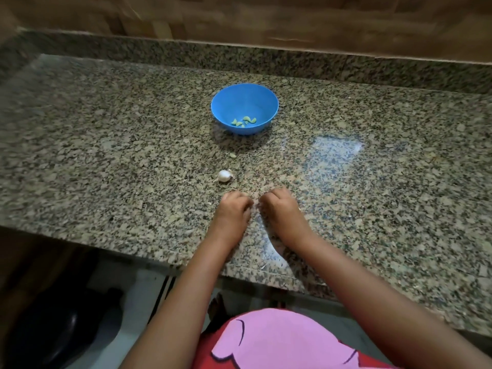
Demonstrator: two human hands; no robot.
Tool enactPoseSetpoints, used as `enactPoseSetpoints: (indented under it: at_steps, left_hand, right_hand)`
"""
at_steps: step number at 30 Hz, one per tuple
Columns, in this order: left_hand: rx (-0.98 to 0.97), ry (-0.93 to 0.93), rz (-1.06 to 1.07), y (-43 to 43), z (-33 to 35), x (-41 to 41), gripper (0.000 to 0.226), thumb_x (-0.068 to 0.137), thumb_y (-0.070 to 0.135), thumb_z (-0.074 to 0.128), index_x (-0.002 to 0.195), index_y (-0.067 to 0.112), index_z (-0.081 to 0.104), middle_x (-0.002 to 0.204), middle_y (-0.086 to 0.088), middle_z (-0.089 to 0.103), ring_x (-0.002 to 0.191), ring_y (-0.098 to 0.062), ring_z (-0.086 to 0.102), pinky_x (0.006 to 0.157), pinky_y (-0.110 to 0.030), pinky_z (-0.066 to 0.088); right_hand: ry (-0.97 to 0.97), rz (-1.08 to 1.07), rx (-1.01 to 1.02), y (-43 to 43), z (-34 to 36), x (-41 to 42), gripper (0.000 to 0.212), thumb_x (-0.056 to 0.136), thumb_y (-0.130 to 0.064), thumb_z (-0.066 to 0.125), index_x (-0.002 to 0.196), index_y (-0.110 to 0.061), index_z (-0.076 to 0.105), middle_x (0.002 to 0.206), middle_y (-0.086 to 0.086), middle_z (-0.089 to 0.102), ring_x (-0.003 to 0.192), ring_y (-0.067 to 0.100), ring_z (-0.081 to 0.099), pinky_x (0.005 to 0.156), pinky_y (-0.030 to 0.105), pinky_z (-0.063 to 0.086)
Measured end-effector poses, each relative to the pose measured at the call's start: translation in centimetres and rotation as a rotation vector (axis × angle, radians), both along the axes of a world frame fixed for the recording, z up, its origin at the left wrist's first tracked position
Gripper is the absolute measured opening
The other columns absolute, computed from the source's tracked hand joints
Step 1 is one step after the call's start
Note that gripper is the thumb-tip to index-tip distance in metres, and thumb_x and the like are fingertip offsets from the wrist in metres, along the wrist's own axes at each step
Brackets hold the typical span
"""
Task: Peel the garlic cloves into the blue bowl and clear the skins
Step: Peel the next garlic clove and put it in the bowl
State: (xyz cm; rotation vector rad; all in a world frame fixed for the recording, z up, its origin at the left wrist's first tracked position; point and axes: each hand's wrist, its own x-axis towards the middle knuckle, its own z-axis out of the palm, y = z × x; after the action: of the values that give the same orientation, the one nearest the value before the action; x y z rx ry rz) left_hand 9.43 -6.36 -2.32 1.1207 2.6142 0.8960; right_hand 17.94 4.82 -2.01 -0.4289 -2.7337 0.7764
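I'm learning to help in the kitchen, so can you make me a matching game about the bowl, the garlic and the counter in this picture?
Things:
1. bowl
2. peeled cloves
3. unpeeled garlic
4. counter

Descriptions:
a. white, lying in the open, nearer the person
b. blue
c. speckled stone
d. down inside the bowl

Right pairs: 1-b, 2-d, 3-a, 4-c
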Motion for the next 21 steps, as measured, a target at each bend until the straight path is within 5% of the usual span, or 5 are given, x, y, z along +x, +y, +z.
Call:
enactPoseSetpoints:
  at_steps: [3, 6, 10, 16, 21]
  left_hand:
    - [0.100, -0.187, 0.155, -1.5, 0.6, -0.1, 0.014, 0.084, 0.005, 0.065, 0.095, 0.012, 0.069, 0.091, 0.005, 0.061, 0.081, -0.005, 0.057, 0.072, -0.003, 0.045]
    - [0.255, -0.433, 0.331, -3.6, 0.8, -0.7, 0.015, 0.081, 0.008, 0.068, 0.086, 0.023, 0.071, 0.082, 0.009, 0.068, 0.071, -0.006, 0.064, 0.058, -0.014, 0.053]
    - [0.638, -0.723, 0.578, -7.7, 1.6, -2.8, 0.021, 0.078, 0.003, 0.071, 0.071, 0.023, 0.072, 0.073, 0.006, 0.072, 0.070, -0.006, 0.067, 0.056, -0.015, 0.050]
    - [1.091, -0.812, 0.802, -18.5, 3.2, -6.8, 0.022, 0.079, -0.011, 0.062, 0.074, 0.009, 0.067, 0.065, 0.005, 0.071, 0.063, -0.002, 0.065, 0.060, -0.011, 0.049]
    - [1.244, -0.801, 1.025, -32.5, 2.0, -11.3, 0.019, 0.082, -0.012, 0.058, 0.078, 0.006, 0.064, 0.074, -0.009, 0.065, 0.067, -0.014, 0.058, 0.066, -0.019, 0.050]
  right_hand:
    - [0.036, -0.189, -0.248, -0.7, 0.4, -0.7, 0.012, 0.087, -0.002, 0.056, 0.094, -0.003, 0.067, 0.092, 0.006, 0.064, 0.084, 0.011, 0.053, 0.079, 0.014, 0.042]
    - [0.048, -0.305, -0.493, -1.6, 1.2, -1.9, 0.015, 0.085, 0.001, 0.059, 0.091, -0.009, 0.069, 0.084, -0.004, 0.063, 0.075, 0.001, 0.056, 0.068, 0.000, 0.042]
    - [0.024, -0.248, -0.783, -5.6, 2.4, -5.0, 0.021, 0.083, -0.001, 0.064, 0.074, -0.020, 0.064, 0.074, -0.005, 0.063, 0.069, 0.007, 0.059, 0.066, 0.019, 0.050]
    - [-0.063, -0.053, -1.014, -17.2, 4.2, -12.6, 0.021, 0.081, -0.001, 0.067, 0.069, -0.017, 0.063, 0.063, -0.001, 0.061, 0.060, 0.009, 0.056, 0.060, 0.019, 0.047]
    - [-0.181, 0.147, -1.150, -31.8, 3.4, -19.8, 0.015, 0.081, 0.004, 0.065, 0.073, -0.009, 0.062, 0.047, -0.008, 0.060, 0.043, 0.000, 0.054, 0.045, 0.014, 0.043]
